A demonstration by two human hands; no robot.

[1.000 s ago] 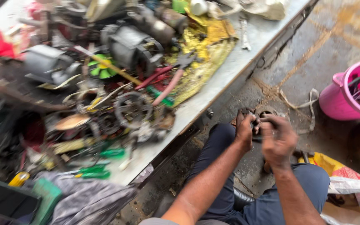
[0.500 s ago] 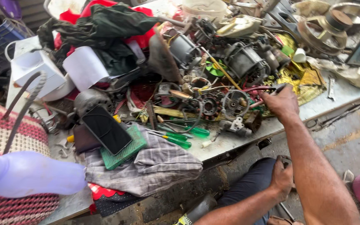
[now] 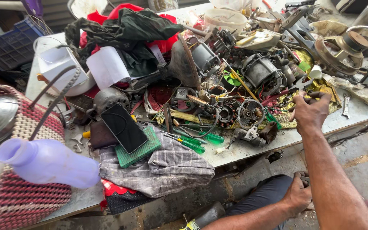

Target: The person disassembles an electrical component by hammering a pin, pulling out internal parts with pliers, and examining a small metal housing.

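Head view: the right hand [image 3: 309, 111] is reaching over the edge of the worktop [image 3: 354, 115] and closing its fingers around the red-handled pliers [image 3: 287, 92]; the metal jaws of the tool are poking out at about one o'clock from the knuckles, while the red handles are running off towards nine o'clock across the clutter; the pliers are barely clear of the pile, so the pick-up is looking only just begun and nothing is being worked with them yet.

The left hand [image 3: 297, 196] is sitting low, at about six o'clock from the right hand and well apart from it, beside the dark trouser leg [image 3: 263, 198]; it is curled narrow around something small and dark, and what that thing is I cannot tell, since the fingers are hiding most of it.

Around the pliers the rest is lying untouched: a round motor stator [image 3: 250, 113] is resting at about nine o'clock from the right hand, near it; a grey motor housing [image 3: 260, 70] is standing at about eleven o'clock; the green-handled screwdrivers [image 3: 196, 142] are lying further towards nine o'clock, just beside a checked cloth [image 3: 162, 168]; a dark phone [image 3: 123, 127] is lying on a green board [image 3: 148, 149] at the cloth's upper edge; a lilac plastic bottle [image 3: 47, 162] is leaning out of a woven basket [image 3: 18, 200] at the far nine o'clock side.
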